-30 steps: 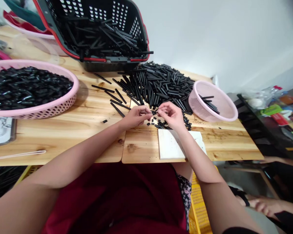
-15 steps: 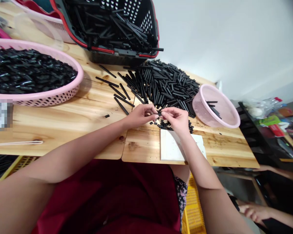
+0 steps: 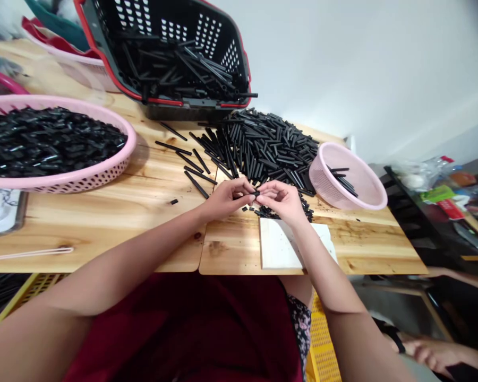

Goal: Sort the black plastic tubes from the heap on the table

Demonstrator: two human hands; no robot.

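My left hand [image 3: 231,197] and my right hand [image 3: 282,200] meet fingertip to fingertip over the table, both closed in a pinch. Between them is a small black tube [image 3: 256,193], mostly covered by the fingers. Just beyond the hands spreads a large pile of black tubes [image 3: 271,143]. Short black cut pieces [image 3: 305,211] lie below and beside my right hand. Under my right wrist is a white board [image 3: 279,246] at the table's front edge. Several loose tubes [image 3: 196,184] lie to the left of my left hand.
A black basket with red rim [image 3: 191,103] holding long tubes stands at the back. Left is a pink basket [image 3: 129,140] full of black pieces; right, a pink basket [image 3: 376,199] with a few tubes. Another person's hand [image 3: 430,353] shows at lower right.
The view has tilted up slightly, so the table sits lower in the picture. Both hands stay together at the same spot, with the fingers slightly shifted around the small tube.
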